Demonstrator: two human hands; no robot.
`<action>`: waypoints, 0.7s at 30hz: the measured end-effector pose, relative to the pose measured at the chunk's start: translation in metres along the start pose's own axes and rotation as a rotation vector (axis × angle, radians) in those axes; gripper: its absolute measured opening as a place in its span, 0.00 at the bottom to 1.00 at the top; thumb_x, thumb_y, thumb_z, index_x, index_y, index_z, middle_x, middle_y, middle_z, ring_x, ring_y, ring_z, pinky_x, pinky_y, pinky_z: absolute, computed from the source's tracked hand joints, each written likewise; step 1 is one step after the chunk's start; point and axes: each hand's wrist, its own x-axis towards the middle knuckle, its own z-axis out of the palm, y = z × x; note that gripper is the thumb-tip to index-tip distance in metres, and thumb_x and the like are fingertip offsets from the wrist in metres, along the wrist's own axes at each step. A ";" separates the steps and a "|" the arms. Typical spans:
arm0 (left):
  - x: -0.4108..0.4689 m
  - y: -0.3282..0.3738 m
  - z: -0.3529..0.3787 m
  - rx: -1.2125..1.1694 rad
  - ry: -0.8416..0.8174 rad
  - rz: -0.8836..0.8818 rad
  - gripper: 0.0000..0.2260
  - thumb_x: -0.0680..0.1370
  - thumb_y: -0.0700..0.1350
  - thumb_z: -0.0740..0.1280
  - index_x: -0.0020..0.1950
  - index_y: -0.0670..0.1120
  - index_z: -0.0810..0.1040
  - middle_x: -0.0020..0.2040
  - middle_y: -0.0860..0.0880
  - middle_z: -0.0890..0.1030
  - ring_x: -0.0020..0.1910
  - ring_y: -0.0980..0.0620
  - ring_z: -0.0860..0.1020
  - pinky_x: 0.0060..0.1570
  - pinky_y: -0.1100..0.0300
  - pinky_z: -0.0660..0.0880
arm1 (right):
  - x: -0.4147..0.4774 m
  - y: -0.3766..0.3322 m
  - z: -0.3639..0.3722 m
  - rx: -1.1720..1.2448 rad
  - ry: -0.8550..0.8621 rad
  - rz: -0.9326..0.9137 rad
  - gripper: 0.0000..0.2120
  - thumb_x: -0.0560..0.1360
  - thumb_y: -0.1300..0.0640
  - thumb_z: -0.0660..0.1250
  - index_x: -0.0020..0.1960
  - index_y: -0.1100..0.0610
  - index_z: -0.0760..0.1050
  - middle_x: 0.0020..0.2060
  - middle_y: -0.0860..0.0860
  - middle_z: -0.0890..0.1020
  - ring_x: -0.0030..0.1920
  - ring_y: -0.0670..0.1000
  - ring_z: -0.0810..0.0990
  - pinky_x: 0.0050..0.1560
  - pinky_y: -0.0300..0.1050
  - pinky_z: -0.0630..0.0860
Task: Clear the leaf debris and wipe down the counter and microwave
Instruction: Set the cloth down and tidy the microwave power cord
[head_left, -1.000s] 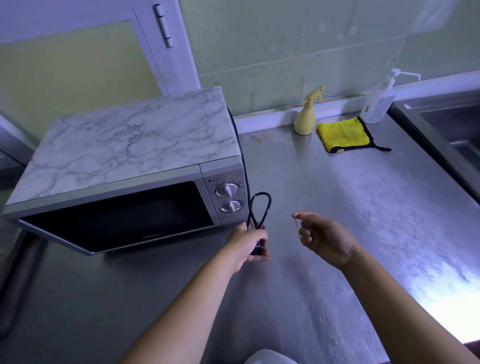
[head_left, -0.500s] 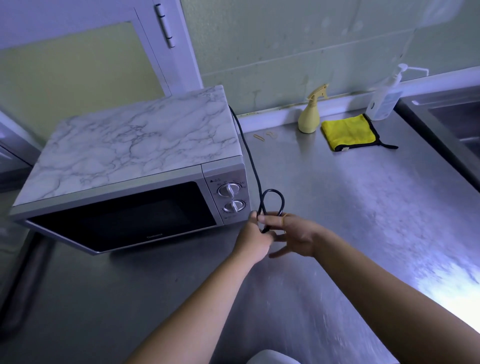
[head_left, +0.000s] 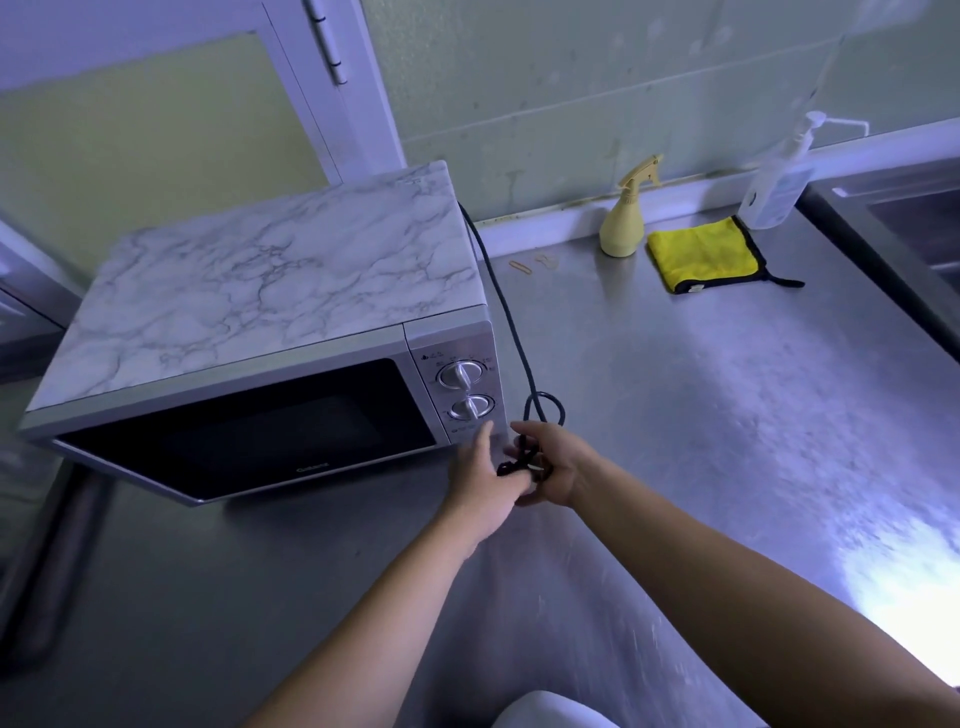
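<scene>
Hands meet at the front right corner of the microwave (head_left: 270, 283): the right hand (head_left: 560, 462) curls round a bunched black cord (head_left: 519, 332); the left hand (head_left: 480, 480) seems to touch it, grip unclear. Likely step: tidying the cord before wiping. The microwave sits left on the counter (head_left: 701, 415), long axis crosswise, door facing the person. Next means reaching past the leaf debris (head_left: 521, 267) for the yellow cloth (head_left: 701, 252).

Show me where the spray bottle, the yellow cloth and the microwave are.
Spray bottle (head_left: 621, 236): head view, on its body.
Yellow cloth (head_left: 701, 253): head view, on its middle.
Microwave (head_left: 270, 291): head view, on its marbled top.
</scene>
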 end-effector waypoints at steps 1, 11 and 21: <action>-0.002 -0.003 -0.001 0.012 0.157 0.088 0.24 0.75 0.42 0.70 0.70 0.51 0.73 0.63 0.54 0.74 0.65 0.52 0.72 0.65 0.53 0.71 | 0.002 0.002 -0.002 -0.002 0.017 -0.016 0.10 0.78 0.54 0.68 0.39 0.56 0.73 0.38 0.51 0.78 0.42 0.52 0.76 0.64 0.62 0.71; -0.010 0.018 0.016 -0.042 0.065 0.107 0.05 0.76 0.41 0.67 0.42 0.48 0.81 0.43 0.49 0.83 0.46 0.49 0.80 0.48 0.55 0.77 | 0.002 0.006 0.003 0.040 -0.122 -0.114 0.14 0.82 0.53 0.62 0.40 0.59 0.73 0.32 0.54 0.77 0.33 0.51 0.78 0.37 0.45 0.77; -0.037 0.013 -0.023 -0.725 -0.272 0.209 0.12 0.70 0.39 0.61 0.25 0.45 0.70 0.27 0.43 0.71 0.38 0.43 0.75 0.54 0.56 0.74 | -0.005 -0.010 -0.042 0.010 -0.266 -0.197 0.17 0.75 0.48 0.67 0.33 0.56 0.72 0.20 0.49 0.66 0.29 0.52 0.77 0.27 0.40 0.74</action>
